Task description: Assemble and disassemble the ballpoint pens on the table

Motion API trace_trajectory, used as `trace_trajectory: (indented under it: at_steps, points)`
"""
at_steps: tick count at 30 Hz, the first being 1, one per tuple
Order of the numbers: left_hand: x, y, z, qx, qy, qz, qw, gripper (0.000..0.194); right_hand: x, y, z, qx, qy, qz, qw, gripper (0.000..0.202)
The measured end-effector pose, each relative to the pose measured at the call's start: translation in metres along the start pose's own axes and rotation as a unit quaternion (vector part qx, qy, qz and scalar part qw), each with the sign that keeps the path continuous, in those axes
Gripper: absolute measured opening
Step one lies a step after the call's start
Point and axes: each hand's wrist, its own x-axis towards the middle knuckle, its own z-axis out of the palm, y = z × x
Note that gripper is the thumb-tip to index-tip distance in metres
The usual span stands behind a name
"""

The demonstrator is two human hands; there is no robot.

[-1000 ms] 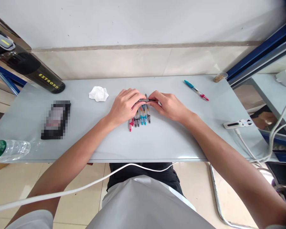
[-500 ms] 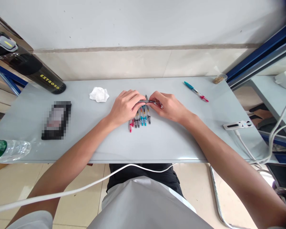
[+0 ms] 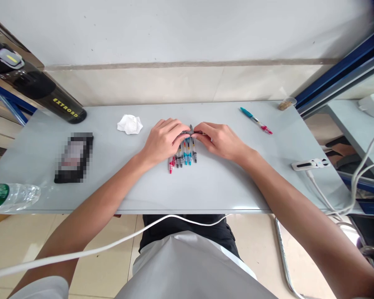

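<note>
Near the middle of the table (image 3: 227, 187), my left hand (image 3: 164, 139) is closed, its thumb and fingertips pinching a dark pen (image 3: 189, 133) held crosswise. My right hand (image 3: 220, 137) is closed on the pen's other end, fingertips close to those of the left. Fingers hide most of this pen. Just below them, several clear-barrelled pens lie side by side, among them a red pen (image 3: 171, 164), a teal pen (image 3: 185, 158) and a black pen (image 3: 195, 155). Their upper ends are partly covered by my hands.
A teal-and-red pen (image 3: 256, 121) and a small cup (image 3: 286, 104) lie at the back right. Crumpled tissue (image 3: 130, 124), a blurred-out dark object (image 3: 74, 158), a black bottle (image 3: 56, 95) and a clear bottle (image 3: 21, 196) are leftward. A white device (image 3: 310, 165) with cable sits right.
My right fingertips have shifted slightly left along the pen, and the clear part that showed inside that hand is now hidden. My left hand has stayed in place.
</note>
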Motion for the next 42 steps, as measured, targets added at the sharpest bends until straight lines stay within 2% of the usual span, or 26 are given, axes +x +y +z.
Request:
trace_trajectory:
  at_steps: [18, 29, 42]
  points:
    - [-0.0005, -0.0006, 0.0000, -0.004, -0.016, -0.002, 1.000, 0.021, 0.0012, -0.0016, 0.0008, 0.015, 0.011, 0.015, 1.000, 0.010]
    - [-0.0012, -0.0021, 0.0010, -0.009, -0.028, -0.015, 0.999, 0.023, 0.0003, 0.0007, -0.0014, -0.005, -0.020, -0.004, 1.000, 0.026]
    - [-0.0029, -0.0014, 0.0033, -0.004, -0.034, -0.006, 0.999, 0.019, 0.0006, 0.0010, 0.0001, -0.032, -0.025, 0.000, 0.999, 0.041]
